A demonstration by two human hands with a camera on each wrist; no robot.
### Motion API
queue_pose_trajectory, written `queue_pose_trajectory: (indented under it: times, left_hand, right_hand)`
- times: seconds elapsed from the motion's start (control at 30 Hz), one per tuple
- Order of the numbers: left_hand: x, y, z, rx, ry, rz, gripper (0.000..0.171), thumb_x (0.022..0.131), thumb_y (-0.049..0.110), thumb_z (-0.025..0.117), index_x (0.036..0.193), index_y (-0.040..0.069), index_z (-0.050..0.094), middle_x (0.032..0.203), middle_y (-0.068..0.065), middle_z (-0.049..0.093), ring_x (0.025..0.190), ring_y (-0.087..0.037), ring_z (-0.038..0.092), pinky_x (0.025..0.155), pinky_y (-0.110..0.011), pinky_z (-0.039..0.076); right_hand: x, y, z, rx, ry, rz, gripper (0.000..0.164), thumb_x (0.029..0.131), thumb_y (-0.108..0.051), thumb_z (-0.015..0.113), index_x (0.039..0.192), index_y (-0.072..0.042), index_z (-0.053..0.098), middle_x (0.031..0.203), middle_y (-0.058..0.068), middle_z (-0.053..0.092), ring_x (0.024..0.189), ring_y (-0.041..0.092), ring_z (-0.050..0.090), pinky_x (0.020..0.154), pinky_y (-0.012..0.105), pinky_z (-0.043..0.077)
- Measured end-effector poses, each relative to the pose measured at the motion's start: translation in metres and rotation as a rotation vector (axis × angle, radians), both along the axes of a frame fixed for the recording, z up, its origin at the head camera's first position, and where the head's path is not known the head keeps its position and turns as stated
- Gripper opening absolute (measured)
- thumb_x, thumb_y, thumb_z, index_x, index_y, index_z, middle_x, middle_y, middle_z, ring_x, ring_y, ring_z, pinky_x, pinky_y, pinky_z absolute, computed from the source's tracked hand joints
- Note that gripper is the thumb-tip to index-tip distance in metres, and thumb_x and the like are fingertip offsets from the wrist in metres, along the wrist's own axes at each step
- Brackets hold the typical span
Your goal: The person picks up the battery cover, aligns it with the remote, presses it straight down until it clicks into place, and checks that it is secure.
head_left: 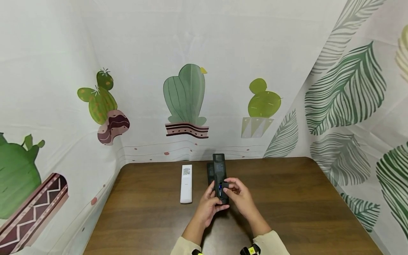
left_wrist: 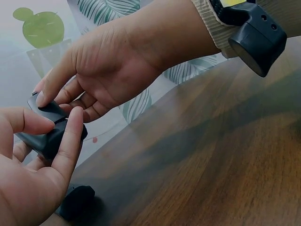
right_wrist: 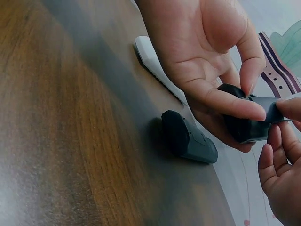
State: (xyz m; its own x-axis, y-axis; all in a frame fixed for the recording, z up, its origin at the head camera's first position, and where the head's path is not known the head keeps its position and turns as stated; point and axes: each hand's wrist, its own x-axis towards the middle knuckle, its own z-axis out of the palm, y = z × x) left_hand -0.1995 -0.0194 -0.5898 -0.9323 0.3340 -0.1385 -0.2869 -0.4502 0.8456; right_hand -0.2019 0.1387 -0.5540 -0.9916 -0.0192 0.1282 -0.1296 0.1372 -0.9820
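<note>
In the head view a black remote control (head_left: pixel 219 164) is held back side up above the table, its battery compartment uncovered and a blue battery (head_left: pixel 220 188) visible inside. My left hand (head_left: pixel 206 208) grips the remote's lower end, thumb on one side and fingers round the other. Between thumb and fingers, my right hand (head_left: pixel 243 199) pinches the small black battery cover (head_left: pixel 225 185) at the compartment's right edge. The right wrist view shows the cover (right_wrist: pixel 268 107) against the remote (right_wrist: pixel 244 127); whether it is seated cannot be told.
A second black remote (head_left: pixel 210 173) lies on the table behind the held one, partly hidden. To the left rests a white remote (head_left: pixel 186 184). The wooden table (head_left: pixel 143 212) ends at a cloth backdrop (head_left: pixel 223 106) printed with cacti and leaves.
</note>
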Motion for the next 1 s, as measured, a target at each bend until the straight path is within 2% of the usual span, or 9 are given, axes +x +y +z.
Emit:
queue_pose_trajectory:
  times: [0.03,0.2,0.37,0.67,0.83,1.0]
  left_hand:
    - [0.0001,0.0000,0.0004,0.000,0.004,-0.002,0.094,0.077,-0.009,0.050,0.161,0.024,0.026,0.149,-0.016,0.052,0.104,-0.024,0.068,0.081,-0.037,0.062]
    - [0.0009,-0.0006,0.0014,0.002,0.011,-0.009,0.093,0.077,-0.009,0.050,0.162,0.020,0.025,0.150,-0.018,0.051,0.106,-0.025,0.068,0.081,-0.037,0.063]
    - [0.0011,-0.0008,0.0021,-0.006,-0.014,-0.012,0.092,0.077,-0.009,0.051,0.161,0.022,0.028,0.152,-0.015,0.050,0.107,-0.024,0.068,0.082,-0.037,0.063]
    - [0.0024,-0.0025,0.0029,-0.018,-0.013,-0.022,0.093,0.076,-0.008,0.051,0.161,0.021,0.027,0.152,-0.016,0.050,0.107,-0.024,0.068,0.081,-0.036,0.063]
    - [0.0024,-0.0028,0.0014,-0.014,-0.010,-0.029,0.092,0.077,-0.008,0.051,0.161,0.019,0.026,0.151,-0.017,0.051,0.108,-0.024,0.068,0.081,-0.035,0.063]
    - [0.0015,-0.0023,-0.0004,-0.006,-0.006,-0.033,0.091,0.077,-0.008,0.051,0.161,0.017,0.026,0.154,-0.022,0.046,0.108,-0.024,0.068,0.081,-0.036,0.063]
  right_hand:
    - [-0.0018,0.0008,-0.0045,0.006,0.010,0.002,0.029,0.092,-0.008,0.071,0.120,-0.010,0.065,0.098,0.022,0.070,0.084,0.015,0.060,0.078,0.022,0.048]
    - [-0.0018,0.0013,-0.0057,0.030,0.025,0.014,0.028,0.091,-0.008,0.072,0.119,-0.010,0.066,0.099,0.019,0.068,0.084,0.015,0.058,0.077,0.022,0.047]
    - [-0.0021,0.0017,-0.0049,0.034,0.031,0.026,0.029,0.091,-0.007,0.072,0.118,-0.010,0.067,0.099,0.017,0.067,0.086,0.014,0.059,0.078,0.023,0.047]
    - [-0.0021,0.0005,-0.0069,0.032,0.059,0.059,0.029,0.090,-0.006,0.072,0.118,-0.008,0.066,0.099,0.019,0.067,0.087,0.011,0.060,0.079,0.022,0.048]
    - [-0.0030,0.0013,-0.0088,0.028,0.057,0.067,0.029,0.090,-0.006,0.073,0.118,-0.007,0.066,0.097,0.015,0.067,0.086,0.010,0.060,0.079,0.022,0.048]
    - [-0.0034,0.0033,-0.0103,0.048,0.059,0.084,0.030,0.090,-0.006,0.072,0.119,-0.005,0.066,0.098,0.016,0.067,0.086,0.011,0.060,0.078,0.021,0.048]
